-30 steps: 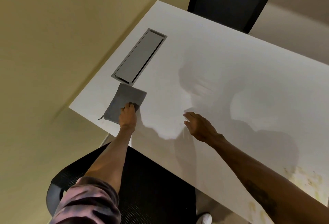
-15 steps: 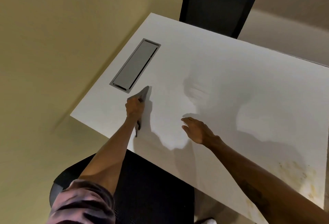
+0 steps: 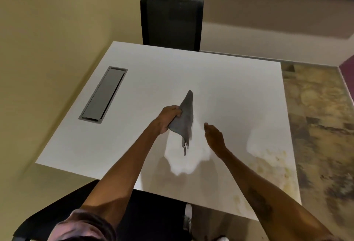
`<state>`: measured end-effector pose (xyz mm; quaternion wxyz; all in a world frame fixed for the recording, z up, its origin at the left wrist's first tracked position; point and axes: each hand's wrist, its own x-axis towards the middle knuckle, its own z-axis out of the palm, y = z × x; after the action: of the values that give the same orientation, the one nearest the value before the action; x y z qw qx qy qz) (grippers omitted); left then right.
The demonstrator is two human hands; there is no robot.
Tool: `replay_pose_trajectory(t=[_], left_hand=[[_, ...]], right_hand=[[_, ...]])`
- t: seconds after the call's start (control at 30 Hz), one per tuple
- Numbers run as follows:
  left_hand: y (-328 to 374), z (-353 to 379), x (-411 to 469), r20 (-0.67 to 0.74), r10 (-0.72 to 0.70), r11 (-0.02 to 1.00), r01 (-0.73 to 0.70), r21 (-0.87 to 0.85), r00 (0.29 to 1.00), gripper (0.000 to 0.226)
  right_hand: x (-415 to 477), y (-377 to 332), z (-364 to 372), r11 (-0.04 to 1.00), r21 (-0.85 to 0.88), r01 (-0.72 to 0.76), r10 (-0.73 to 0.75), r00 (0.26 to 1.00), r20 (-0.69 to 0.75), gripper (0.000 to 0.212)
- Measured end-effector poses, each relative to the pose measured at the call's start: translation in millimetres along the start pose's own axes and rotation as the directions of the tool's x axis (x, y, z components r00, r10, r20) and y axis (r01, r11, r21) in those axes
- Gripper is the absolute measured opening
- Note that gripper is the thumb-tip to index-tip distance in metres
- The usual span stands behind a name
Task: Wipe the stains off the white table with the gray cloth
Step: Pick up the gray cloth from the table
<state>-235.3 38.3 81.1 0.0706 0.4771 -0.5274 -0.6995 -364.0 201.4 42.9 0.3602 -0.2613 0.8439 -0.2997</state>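
Observation:
The gray cloth [image 3: 184, 120] hangs bunched in the air over the middle of the white table [image 3: 220, 80], with a small tag dangling from its lower end. My left hand [image 3: 168, 119] grips its left edge. Just right of the cloth my right hand [image 3: 213, 137] hovers above the tabletop, fingers loosely curled and holding nothing. Yellowish stains [image 3: 272, 170] are spread over the table's near right corner, to the right of my right forearm.
A gray metal cable hatch [image 3: 103, 95] is set into the table's left side. One black chair [image 3: 171, 22] stands at the far edge and another black chair [image 3: 145, 219] sits under the near edge. The wall runs along the left; patterned floor lies right.
My left hand has lifted the cloth off the table's left part and carried it right to the middle. My right hand stays hovering, and the view has swung right to show the stains.

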Motion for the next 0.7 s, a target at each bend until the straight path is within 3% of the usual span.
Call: replay_pose_trajectory(t=[0.07,0.13,0.2,0.27,0.33,0.4,0.47,0.57,0.67,0.7], left_hand=[[6,32,-2,0.095,0.012,1.000,-0.009,-0.025,0.995,0.020],[9,66,-6,0.187,0.022,0.999,-0.013,-0.048,0.982,0.022],[11,98,-13,0.262,0.039,0.998,-0.026,-0.050,0.964,0.019],[10,128,-18,0.329,0.072,0.997,-0.077,0.001,0.941,0.022],[10,157,-25,0.390,0.093,0.994,-0.110,0.021,0.916,0.027],[7,183,-32,0.446,0.041,0.999,-0.028,-0.037,0.894,0.027],[2,206,-39,0.483,-0.006,0.995,0.053,-0.083,0.876,0.021],[-12,235,-48,0.503,-0.030,0.990,0.093,-0.102,0.864,0.024],[-34,260,-53,0.520,-0.056,0.991,0.112,-0.078,0.852,0.019],[-41,267,-55,0.526,-0.077,0.990,0.126,-0.058,0.847,0.020]], right_hand=[[-2,14,-22,0.970,0.213,-0.115,0.125,0.992,-0.030,0.055],[-4,29,-42,0.844,0.490,-0.219,0.233,0.972,0.033,0.064],[-9,45,-61,0.661,0.708,-0.249,0.222,0.966,0.131,0.068],[-19,59,-80,0.404,0.878,-0.256,0.171,0.964,0.203,0.069],[-34,71,-101,0.299,0.927,-0.225,0.165,0.969,0.182,0.069],[-48,84,-120,0.219,0.960,-0.174,0.191,0.973,0.132,0.063],[-61,105,-136,0.058,0.989,-0.133,0.197,0.973,0.119,0.054],[-83,147,-156,-0.023,0.992,-0.126,0.309,0.943,0.127,0.049],[-101,149,-154,0.053,0.998,-0.014,0.327,0.945,-0.004,0.033],[-105,152,-158,0.052,0.998,0.027,0.454,0.890,-0.048,0.028]])
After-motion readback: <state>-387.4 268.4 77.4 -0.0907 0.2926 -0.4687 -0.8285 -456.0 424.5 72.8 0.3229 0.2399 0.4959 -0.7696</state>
